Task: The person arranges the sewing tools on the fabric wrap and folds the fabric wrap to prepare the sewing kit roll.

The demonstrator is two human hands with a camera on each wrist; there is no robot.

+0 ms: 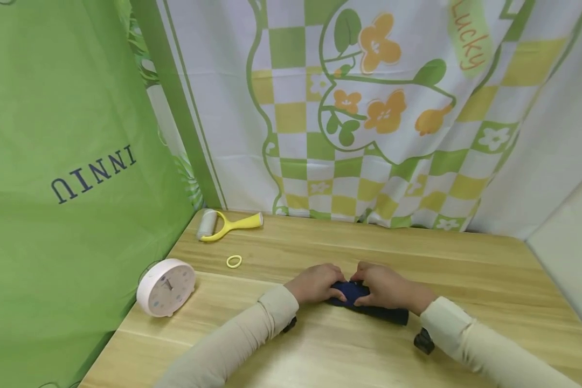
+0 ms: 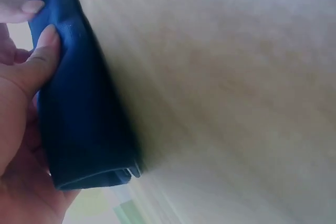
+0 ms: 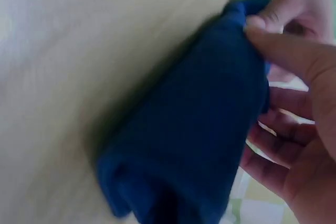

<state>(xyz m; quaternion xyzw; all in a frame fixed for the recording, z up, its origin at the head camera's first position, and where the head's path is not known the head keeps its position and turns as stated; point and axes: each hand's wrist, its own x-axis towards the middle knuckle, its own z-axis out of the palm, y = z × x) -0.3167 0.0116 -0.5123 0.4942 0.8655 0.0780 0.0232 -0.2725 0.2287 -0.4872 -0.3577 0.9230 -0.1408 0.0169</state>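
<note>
A dark blue cloth (image 1: 382, 313), folded into a long flat roll, lies on the wooden table. Its layered open end (image 2: 97, 179) shows in the left wrist view, and the looser opposite end (image 3: 157, 192) in the right wrist view. My left hand (image 1: 317, 284) grips the roll near its left part, thumb on the near face and fingers behind. Close beside it, my right hand (image 1: 385, 286) holds the cloth the same way, its thumb (image 3: 286, 51) pressing the upper edge. The two thumbs are close together.
On the table's left stands a pale pink alarm clock (image 1: 166, 288). Behind it lie a thin yellow ring (image 1: 234, 262) and a lint roller (image 1: 233, 223) with a yellow handle. A green curtain (image 1: 77, 242) borders the left side; a patterned curtain (image 1: 291, 178) hangs along the back.
</note>
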